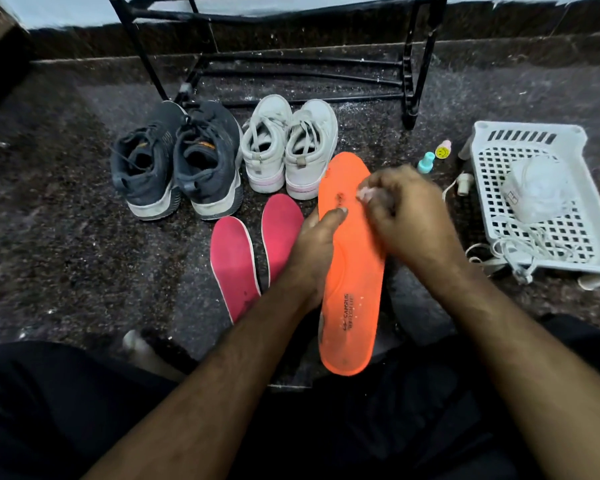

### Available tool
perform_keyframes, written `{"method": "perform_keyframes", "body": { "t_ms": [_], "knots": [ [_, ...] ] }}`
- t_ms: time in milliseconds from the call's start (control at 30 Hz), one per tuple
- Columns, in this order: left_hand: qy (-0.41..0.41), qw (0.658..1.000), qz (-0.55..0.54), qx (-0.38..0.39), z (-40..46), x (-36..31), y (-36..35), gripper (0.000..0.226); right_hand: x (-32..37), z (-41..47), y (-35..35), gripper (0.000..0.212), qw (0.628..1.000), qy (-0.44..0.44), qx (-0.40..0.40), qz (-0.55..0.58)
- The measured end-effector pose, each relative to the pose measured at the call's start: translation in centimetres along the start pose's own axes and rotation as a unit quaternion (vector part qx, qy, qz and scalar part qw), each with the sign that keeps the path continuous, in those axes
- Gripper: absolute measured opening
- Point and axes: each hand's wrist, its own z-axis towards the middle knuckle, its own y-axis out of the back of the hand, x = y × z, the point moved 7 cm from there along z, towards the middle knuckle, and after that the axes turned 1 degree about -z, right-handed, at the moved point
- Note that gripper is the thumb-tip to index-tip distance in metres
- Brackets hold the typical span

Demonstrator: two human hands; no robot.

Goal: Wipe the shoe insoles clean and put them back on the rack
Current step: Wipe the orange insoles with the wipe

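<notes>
An orange insole [352,289] is held up lengthwise in front of me. My left hand [314,251] grips its left edge, thumb lying across the top face. My right hand [409,213] pinches a small white wipe [368,195] and presses it against the upper part of the orange insole. Two pink insoles [234,265] [281,223] lie side by side on the dark floor to the left. The black metal shoe rack [291,67] stands at the back, its lower bars bare.
A dark grey pair of sneakers [177,161] and a white pair [290,147] stand in front of the rack. A white plastic basket [537,199] with cords and a bag sits at right, two small bottles [433,157] beside it. My dark-clothed legs fill the bottom.
</notes>
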Motion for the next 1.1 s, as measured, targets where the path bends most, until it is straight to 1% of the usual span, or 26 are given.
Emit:
{"method": "perform_keyframes", "body": {
  "t_ms": [67,133,200,300,333,400,467,500,533,567,633,667,733,767,867,900,967,1067,1100],
  "knots": [
    [-0.014,1.0,-0.015,-0.019,0.1,-0.8,0.4,0.017,2.4,-1.8,-1.7,0.016,0.998,0.041,0.052,0.003],
    [-0.012,0.999,-0.034,-0.036,0.5,-0.7,1.0,0.017,3.6,-2.8,-2.5,0.021,0.995,0.061,0.074,0.016],
    [-0.002,0.998,-0.049,-0.036,0.3,-0.5,0.9,0.018,2.5,-1.9,-1.9,0.025,0.997,0.035,0.061,0.034],
    [0.005,0.998,-0.038,-0.045,0.0,-0.3,0.7,0.029,-0.3,0.1,-0.1,0.027,0.998,-0.049,0.019,0.037],
    [0.001,0.998,-0.032,-0.054,0.0,-0.3,0.8,0.031,-0.4,0.1,0.1,0.026,0.997,-0.058,0.011,0.04],
    [-0.01,0.997,-0.031,-0.066,0.0,-0.7,0.9,0.026,1.3,-0.9,-0.5,0.024,0.997,-0.035,0.027,0.058],
    [-0.017,0.997,-0.023,-0.073,0.3,-0.7,1.2,0.013,3.8,-2.9,-2.2,0.026,0.993,0.014,0.083,0.079],
    [-0.018,0.997,-0.017,-0.077,0.4,-0.6,1.4,0.012,4.5,-3.4,-2.9,0.028,0.99,0.032,0.105,0.084],
    [-0.017,0.997,-0.013,-0.077,0.5,-0.5,1.5,0.012,4.5,-3.4,-3.2,0.029,0.99,0.039,0.111,0.083],
    [-0.016,0.997,-0.015,-0.073,0.5,-0.4,1.4,0.013,3.8,-2.7,-3.1,0.03,0.991,0.033,0.097,0.082],
    [-0.019,0.997,-0.025,-0.07,0.3,-0.5,1.2,0.017,1.5,-0.7,-1.7,0.03,0.996,-0.015,0.046,0.077],
    [-0.017,0.997,-0.024,-0.077,0.2,-0.6,1.2,0.023,0.4,0.0,-0.8,0.03,0.996,-0.041,0.023,0.074],
    [-0.023,0.996,-0.022,-0.085,0.1,-1.0,1.3,0.029,0.0,0.1,-0.2,0.027,0.995,-0.061,0.015,0.08],
    [-0.029,0.996,-0.023,-0.085,0.1,-1.2,1.3,0.027,0.7,-0.6,-0.6,0.026,0.995,-0.048,0.03,0.087],
    [-0.037,0.995,-0.015,-0.095,0.6,-1.3,1.8,0.011,4.3,-3.5,-3.0,0.025,0.988,0.031,0.116,0.101],
    [-0.038,0.994,-0.012,-0.097,0.8,-1.2,2.0,0.013,4.7,-3.8,-3.5,0.026,0.986,0.043,0.129,0.1],
    [-0.043,0.995,-0.016,-0.092,0.9,-1.1,2.0,0.014,3.9,-2.8,-3.1,0.027,0.989,0.036,0.108,0.091],
    [-0.05,0.995,-0.021,-0.088,0.6,-1.5,1.8,0.028,0.9,-0.7,-0.9,0.025,0.996,-0.05,0.039,0.067],
    [-0.051,0.994,-0.023,-0.092,0.5,-1.6,1.8,0.031,0.4,-0.6,-0.6,0.024,0.995,-0.066,0.03,0.067]
  ]
}}
